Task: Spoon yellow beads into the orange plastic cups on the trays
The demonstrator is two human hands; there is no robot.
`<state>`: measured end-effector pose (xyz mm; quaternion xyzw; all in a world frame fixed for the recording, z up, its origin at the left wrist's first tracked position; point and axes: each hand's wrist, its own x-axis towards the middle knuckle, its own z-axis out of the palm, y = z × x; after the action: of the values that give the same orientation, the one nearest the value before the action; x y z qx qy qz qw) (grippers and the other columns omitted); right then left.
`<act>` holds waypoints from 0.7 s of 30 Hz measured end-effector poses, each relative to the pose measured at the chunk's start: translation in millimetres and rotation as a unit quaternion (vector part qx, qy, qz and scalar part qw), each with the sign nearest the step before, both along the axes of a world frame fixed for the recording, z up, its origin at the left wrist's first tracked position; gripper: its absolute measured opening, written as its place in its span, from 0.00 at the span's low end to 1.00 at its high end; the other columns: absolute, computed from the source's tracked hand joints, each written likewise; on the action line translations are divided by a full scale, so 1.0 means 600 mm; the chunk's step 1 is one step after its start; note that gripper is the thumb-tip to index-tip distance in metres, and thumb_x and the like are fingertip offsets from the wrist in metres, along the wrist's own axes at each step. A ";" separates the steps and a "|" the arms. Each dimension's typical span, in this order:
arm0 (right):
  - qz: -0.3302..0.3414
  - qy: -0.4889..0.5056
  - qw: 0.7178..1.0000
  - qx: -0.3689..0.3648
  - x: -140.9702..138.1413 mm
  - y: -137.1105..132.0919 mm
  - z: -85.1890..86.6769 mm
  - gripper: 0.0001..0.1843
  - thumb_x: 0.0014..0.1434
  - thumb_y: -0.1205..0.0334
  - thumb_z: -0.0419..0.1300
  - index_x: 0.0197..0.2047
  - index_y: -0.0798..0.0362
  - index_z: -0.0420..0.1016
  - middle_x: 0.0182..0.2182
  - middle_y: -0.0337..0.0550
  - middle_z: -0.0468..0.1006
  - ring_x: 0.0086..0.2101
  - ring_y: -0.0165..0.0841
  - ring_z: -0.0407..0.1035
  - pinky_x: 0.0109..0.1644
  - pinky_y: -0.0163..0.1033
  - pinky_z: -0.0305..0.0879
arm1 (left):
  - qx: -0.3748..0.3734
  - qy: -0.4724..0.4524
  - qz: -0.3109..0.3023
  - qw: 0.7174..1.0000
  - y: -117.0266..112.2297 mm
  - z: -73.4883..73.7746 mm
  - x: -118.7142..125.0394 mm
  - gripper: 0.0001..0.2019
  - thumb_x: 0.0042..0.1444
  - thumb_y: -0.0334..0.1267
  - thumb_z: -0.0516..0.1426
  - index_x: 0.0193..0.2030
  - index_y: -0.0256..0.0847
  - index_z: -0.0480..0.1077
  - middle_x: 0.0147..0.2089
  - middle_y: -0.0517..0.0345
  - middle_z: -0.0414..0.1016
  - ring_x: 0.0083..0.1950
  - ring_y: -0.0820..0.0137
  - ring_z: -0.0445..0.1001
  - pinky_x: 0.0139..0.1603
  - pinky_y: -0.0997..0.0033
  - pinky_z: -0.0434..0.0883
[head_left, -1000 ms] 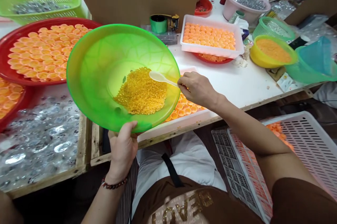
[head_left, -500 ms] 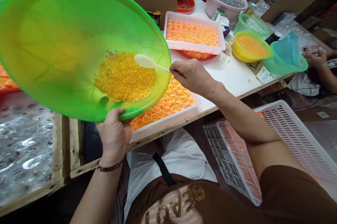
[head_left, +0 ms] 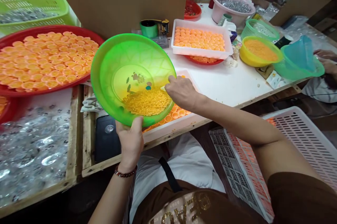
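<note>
My left hand [head_left: 131,142] grips the near rim of a green bowl [head_left: 105,73], thumb over the edge. The bowl is tilted toward me, and a heap of small yellow beads [head_left: 147,102] lies along its lower side. My right hand [head_left: 181,92] is closed at the bowl's right rim on a white spoon [head_left: 163,88]; only a bit of the spoon shows, at the edge of the beads. Beneath the bowl, a white tray [head_left: 181,121] holds small orange cups [head_left: 176,113], partly hidden by the bowl.
Orange cups fill a red basin [head_left: 50,92] at left and another white tray [head_left: 229,47] behind. Clear plastic pieces [head_left: 34,150] lie at lower left, near a black phone [head_left: 107,140]. A yellow bowl [head_left: 246,59] stands at right; white crates [head_left: 297,126] are below.
The green bowl has moved down, away from my face, and looks smaller. My right hand has come in to its rim, and the spoon has dropped toward the beads.
</note>
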<state>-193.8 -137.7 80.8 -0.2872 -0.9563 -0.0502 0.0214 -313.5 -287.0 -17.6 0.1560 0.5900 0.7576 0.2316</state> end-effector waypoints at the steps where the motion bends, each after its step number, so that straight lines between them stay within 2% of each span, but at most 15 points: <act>1: -0.010 -0.003 1.000 -0.002 -0.013 0.001 -0.008 0.16 0.71 0.77 0.50 0.46 0.60 0.79 0.44 0.61 0.79 0.40 0.41 0.74 0.38 0.41 0.61 | 0.000 -0.007 -0.005 1.000 0.000 0.002 0.002 0.23 0.43 0.35 0.66 0.49 0.40 0.73 0.54 0.51 0.79 0.56 0.62 0.78 0.65 0.54 0.73; 4: -0.044 0.043 0.997 -0.035 -0.042 0.023 -0.040 0.18 0.73 0.74 0.46 0.53 0.60 0.76 0.50 0.59 0.78 0.40 0.38 0.75 0.38 0.39 0.60 | -0.009 -0.035 -0.018 0.999 0.000 0.010 0.001 0.24 0.44 0.35 0.67 0.50 0.41 0.73 0.54 0.52 0.79 0.55 0.62 0.79 0.64 0.53 0.74; 6: -0.052 0.122 0.987 -0.090 -0.051 0.052 -0.066 0.14 0.74 0.71 0.49 0.51 0.60 0.76 0.48 0.55 0.80 0.41 0.36 0.74 0.40 0.38 0.61 | -0.016 -0.049 -0.023 0.998 -0.001 0.014 -0.002 0.24 0.45 0.37 0.67 0.51 0.42 0.73 0.54 0.53 0.79 0.54 0.63 0.79 0.63 0.51 0.75; 10: -0.042 0.283 0.931 -0.225 -0.032 0.100 -0.114 0.11 0.72 0.63 0.55 0.39 0.57 0.74 0.36 0.46 0.80 0.37 0.33 0.74 0.43 0.36 0.64 | -0.024 -0.052 -0.030 0.998 -0.002 0.011 -0.007 0.26 0.44 0.38 0.69 0.52 0.42 0.73 0.54 0.52 0.79 0.52 0.63 0.79 0.63 0.49 0.75; 13: -0.072 0.384 0.880 -0.270 -0.002 0.099 -0.140 0.10 0.72 0.61 0.56 0.38 0.55 0.73 0.32 0.42 0.78 0.31 0.30 0.73 0.37 0.34 0.65 | -0.014 -0.035 -0.032 0.999 -0.004 0.001 -0.004 0.27 0.46 0.39 0.70 0.55 0.43 0.73 0.57 0.52 0.79 0.55 0.63 0.79 0.67 0.49 0.72; 16: -0.131 0.440 0.814 -0.355 0.014 0.079 -0.160 0.12 0.72 0.59 0.57 0.36 0.53 0.71 0.28 0.37 0.76 0.23 0.26 0.71 0.29 0.31 0.65 | -0.008 -0.010 -0.035 0.999 -0.005 -0.005 0.002 0.29 0.48 0.39 0.70 0.59 0.44 0.73 0.60 0.51 0.77 0.60 0.63 0.77 0.70 0.51 0.69; 18: -0.172 0.466 0.750 -0.436 0.014 0.068 -0.170 0.14 0.72 0.55 0.59 0.35 0.53 0.71 0.25 0.36 0.75 0.21 0.26 0.71 0.24 0.29 0.65 | -0.015 0.011 -0.036 0.999 -0.005 -0.004 0.007 0.30 0.50 0.40 0.70 0.61 0.45 0.72 0.61 0.50 0.77 0.60 0.63 0.77 0.71 0.51 0.69; 21: -0.222 0.505 0.644 -0.530 0.009 0.063 -0.173 0.17 0.70 0.50 0.63 0.35 0.54 0.72 0.22 0.35 0.75 0.19 0.26 0.71 0.19 0.28 0.66 | -0.033 0.019 -0.038 0.999 -0.006 0.000 0.012 0.31 0.51 0.42 0.70 0.62 0.45 0.71 0.61 0.49 0.76 0.57 0.62 0.78 0.66 0.49 0.74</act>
<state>-188.4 -99.9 -23.2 -0.4339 -0.5682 0.6147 0.3331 -306.4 -290.5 -17.4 0.1846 0.6126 0.7254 0.2540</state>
